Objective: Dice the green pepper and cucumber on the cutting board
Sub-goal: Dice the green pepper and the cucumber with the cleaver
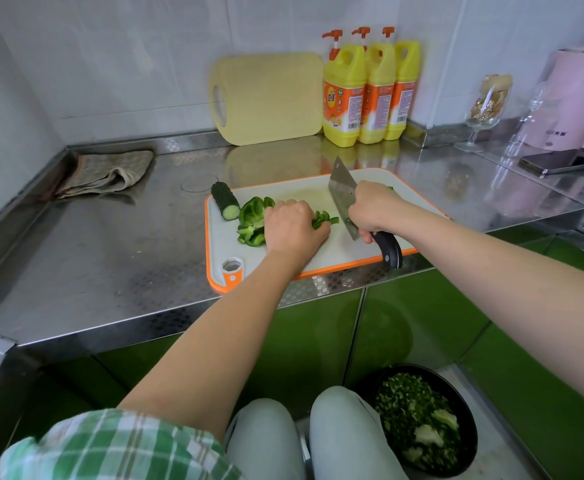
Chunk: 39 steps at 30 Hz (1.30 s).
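Here, the left grip [292, 226] is bearing down with curled fingers on a bunch of green pepper [250, 213] strips near the middle of the cutting board [321, 259], holding them gathered. The hand itself is hiding most of that bunch, so only a few strip ends are poking out on its right. Larger pepper pieces are lying loose just to its left. The right grip [375, 209] is clasping the black handle of the cleaver [342, 195]. Its blade is slanting edge-down just beside the strip ends, with the tip pointing away toward the wall; whether the edge is touching the board I cannot tell. The cucumber [226, 202] is lying at the board's far left corner, cut face toward the camera, near the pepper but apart from it. The board is sitting at the front edge of the steel bench [110, 244]. A crumpled cloth [110, 171] is lying at the back left, and a pale yellow board [269, 98] is leaning on the tiled wall beside three yellow pump bottles [370, 91]. Farther right a stemmed glass [487, 105], a pink appliance [581, 98] and a phone [557, 162] are standing well clear. Below, beside the person's knees, a black bowl [472, 441] is holding chopped greens.
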{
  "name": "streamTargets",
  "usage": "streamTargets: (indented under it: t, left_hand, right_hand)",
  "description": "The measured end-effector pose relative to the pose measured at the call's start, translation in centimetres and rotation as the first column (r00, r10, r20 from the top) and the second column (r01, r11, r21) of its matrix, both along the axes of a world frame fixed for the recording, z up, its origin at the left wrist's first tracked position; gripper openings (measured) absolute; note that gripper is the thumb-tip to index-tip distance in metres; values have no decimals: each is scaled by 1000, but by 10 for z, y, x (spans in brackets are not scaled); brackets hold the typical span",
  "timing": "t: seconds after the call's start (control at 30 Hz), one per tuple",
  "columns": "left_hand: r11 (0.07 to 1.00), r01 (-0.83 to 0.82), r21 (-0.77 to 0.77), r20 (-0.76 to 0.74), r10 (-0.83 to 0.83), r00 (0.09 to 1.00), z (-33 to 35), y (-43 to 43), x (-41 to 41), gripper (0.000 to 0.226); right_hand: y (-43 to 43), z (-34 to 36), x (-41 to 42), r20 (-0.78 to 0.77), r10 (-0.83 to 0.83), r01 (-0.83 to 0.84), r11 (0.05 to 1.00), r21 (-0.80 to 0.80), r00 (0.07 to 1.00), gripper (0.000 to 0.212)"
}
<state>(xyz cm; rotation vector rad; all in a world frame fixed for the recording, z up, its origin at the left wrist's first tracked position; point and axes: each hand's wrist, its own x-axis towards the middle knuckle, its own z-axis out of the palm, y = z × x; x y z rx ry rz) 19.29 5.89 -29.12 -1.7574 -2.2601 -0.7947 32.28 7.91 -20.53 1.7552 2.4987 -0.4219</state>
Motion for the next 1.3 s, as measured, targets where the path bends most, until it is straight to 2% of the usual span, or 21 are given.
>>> streamTargets:
  t: [0.03,0.13,0.27,0.47,0.6,0.77,0.87,1.0,1.3]
  left_hand:
    - [1000,4,0,2,-4,1000,0,0,0,34]
    - [1000,9,-9,8,-9,1000,0,1,-1,33]
    - [1000,13,-14,11,-12,1000,0,1,-1,32]
    - [999,43,-21,22,-42,999,0,2,-3,30]
    - [995,87,-39,10,-87,996,0,1,-6,29]
    - [992,108,-63,12,-107,994,1,1,-6,28]
    - [992,105,-67,3,-105,994,2,0,-6,29]
    - [992,106,-68,5,-106,994,2,-1,-6,27]
    - [991,97,-91,15,-96,995,3,-1,-5,28]
  right_hand:
    - [1,1,4,-42,-8,8,1000,6,999,13]
    - [-2,6,11,-130,7,-8,1000,-3,991,26]
    - [-5,5,10,-92,54,-57,998,-34,994,18]
    - [3,-8,7,-75,30,-33,999,-42,997,24]
    - [18,-13,13,-162,19,-15,1000,26,987,22]
    - [23,-5,25,-265,159,-141,986,87,951,14]
    - [21,-2,23,-186,185,-170,981,92,965,11]
    - [19,-7,19,-56,208,-202,975,94,977,19]
    - [20,-13,4,48,168,-172,981,95,985,19]
